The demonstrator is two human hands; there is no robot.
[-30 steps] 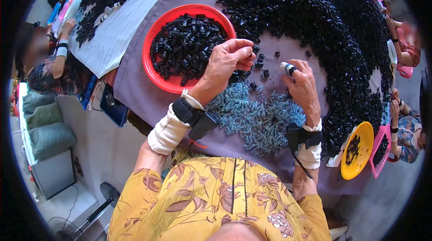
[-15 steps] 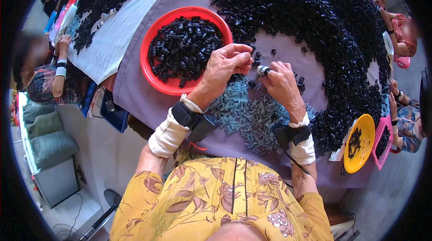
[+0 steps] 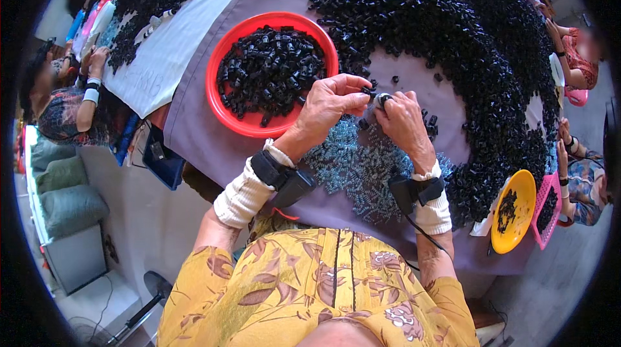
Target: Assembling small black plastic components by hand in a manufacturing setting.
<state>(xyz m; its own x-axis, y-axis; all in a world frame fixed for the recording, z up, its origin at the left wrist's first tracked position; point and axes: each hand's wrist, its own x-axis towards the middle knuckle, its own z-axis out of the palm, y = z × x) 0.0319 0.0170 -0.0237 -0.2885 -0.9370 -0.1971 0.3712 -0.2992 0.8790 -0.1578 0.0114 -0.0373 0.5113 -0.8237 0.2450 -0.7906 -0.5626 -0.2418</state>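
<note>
My left hand (image 3: 331, 102) is closed in a pinch on a small black plastic part (image 3: 367, 90). Close beside it, my right hand (image 3: 404, 119) has its fingers curled together. A white-and-dark band (image 3: 383, 99) shows at its fingertips, either a finger wrap or a held piece; I cannot tell which. Anything smaller in those fingers is hidden. Below the hands lies a spread of small, clear bluish springs (image 3: 352, 159). Left of my left hand stands a red round basin (image 3: 213, 91) holding many black plastic parts (image 3: 268, 72).
A large heap of black parts (image 3: 440, 17) curves around the far and right sides of the purple-grey cloth (image 3: 414, 75). At the right edge are a yellow plate (image 3: 525, 208) and a pink basket (image 3: 547, 221). Other people sit at left and right, working at similar heaps.
The fingertips of my two hands have come closer together, and a black part now shows in my left pinch. The view has shifted slightly.
</note>
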